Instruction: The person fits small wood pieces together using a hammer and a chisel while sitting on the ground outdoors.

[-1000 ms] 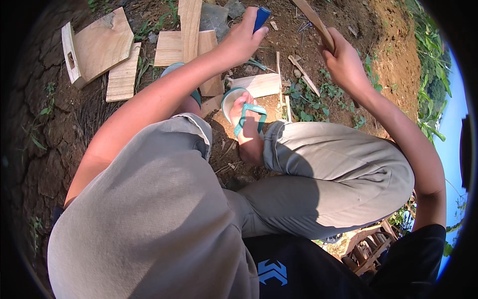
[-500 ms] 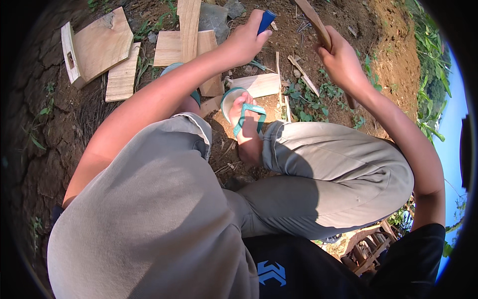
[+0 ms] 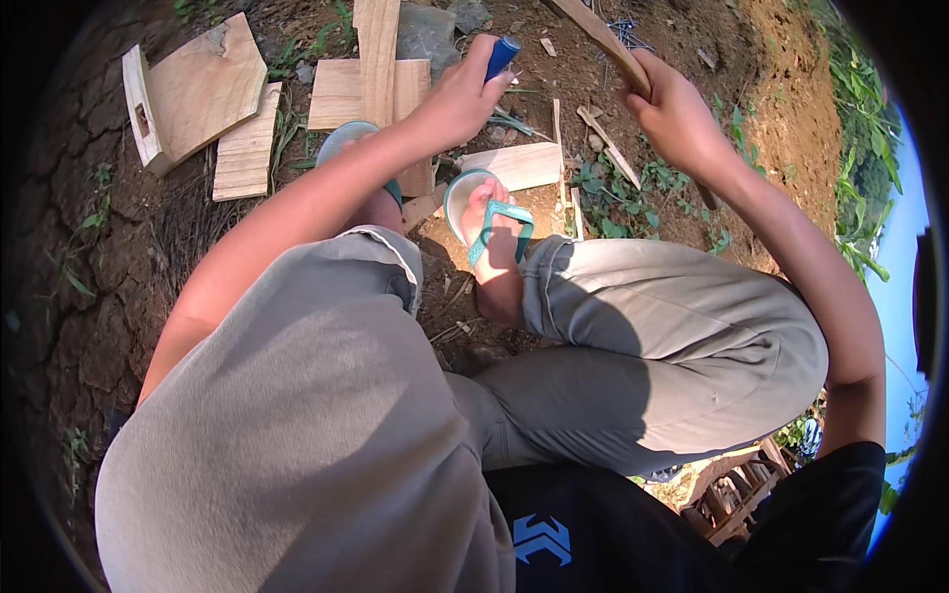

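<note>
My left hand (image 3: 457,104) is closed around a blue handle (image 3: 502,57), whose end sticks out above the thumb. The rest of that tool is hidden behind the hand. Up and to the right, my right hand (image 3: 680,109) grips a long brown wooden handle (image 3: 601,38). It slants past the top edge of the head view, so its upper end is cut off, and its lower end shows under my wrist. Close to the left hand lie an upright narrow board (image 3: 377,59) and a flat board (image 3: 336,94) crossing beneath it.
A joined wooden piece with a slot (image 3: 203,94) and a short board (image 3: 247,148) lie at left. My sandalled foot (image 3: 494,227) is beside a pale wood block (image 3: 519,165). Several nails (image 3: 628,35), wood slivers (image 3: 610,148), grey stones (image 3: 427,38) and weeds (image 3: 618,203) dot the soil.
My left hand has shifted a little left and down with the blue handle. The wooden handle in my right hand has swung left at its upper part.
</note>
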{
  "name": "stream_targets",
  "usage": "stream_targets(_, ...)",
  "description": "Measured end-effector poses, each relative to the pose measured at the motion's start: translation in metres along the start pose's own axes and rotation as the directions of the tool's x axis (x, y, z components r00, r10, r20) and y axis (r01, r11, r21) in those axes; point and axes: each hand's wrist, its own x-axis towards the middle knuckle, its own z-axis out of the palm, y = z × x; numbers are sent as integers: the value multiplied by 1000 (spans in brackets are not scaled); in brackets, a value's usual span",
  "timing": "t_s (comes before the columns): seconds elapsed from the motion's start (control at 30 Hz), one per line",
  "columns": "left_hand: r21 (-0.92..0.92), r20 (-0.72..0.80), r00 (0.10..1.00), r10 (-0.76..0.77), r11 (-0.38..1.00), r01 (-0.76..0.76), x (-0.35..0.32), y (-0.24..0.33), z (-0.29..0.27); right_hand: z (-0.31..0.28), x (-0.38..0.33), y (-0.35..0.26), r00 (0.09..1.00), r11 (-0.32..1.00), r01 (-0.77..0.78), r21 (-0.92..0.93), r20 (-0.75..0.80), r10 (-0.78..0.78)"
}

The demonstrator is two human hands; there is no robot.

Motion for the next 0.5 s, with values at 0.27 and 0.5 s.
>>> stream_targets(0.27, -93, -70, 996, 50, 994, -57, 13, 26, -4, 0, 8, 15, 992, 993, 113, 36, -64, -110)
stream_targets(0.5, -31, -70, 997, 12, 999, -14, 11, 17, -3, -11, 11, 8, 999, 997, -36, 75, -35, 38)
